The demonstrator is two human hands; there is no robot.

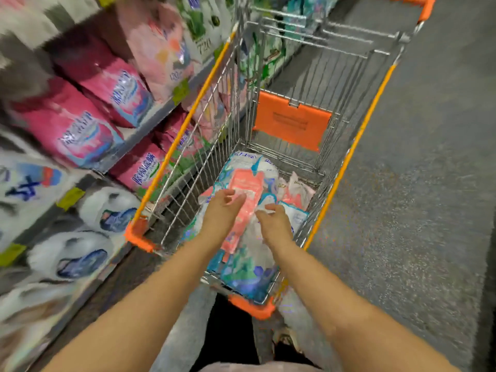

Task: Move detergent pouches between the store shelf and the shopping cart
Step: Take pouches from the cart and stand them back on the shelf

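Note:
A wire shopping cart [357,140] with orange trim stands in the aisle and holds several detergent pouches. A salmon-pink pouch [245,200] lies on top of white-and-blue ones. Both my arms reach into the cart over it. My left hand [222,210] hovers at the pink pouch's left edge with fingers loosely spread. My right hand [276,224] is just right of that pouch, fingers relaxed and slightly curled. Neither hand grips anything. On the left, the store shelf [150,119] carries rows of pink pouches [77,127] and white ones [107,208].
An orange child-seat flap [292,119] hangs at the cart's far end. The cart's left side stands close to the shelf. Grey speckled floor [418,183] stretches on the right. Green-and-white packs [201,25] stand further along the shelf.

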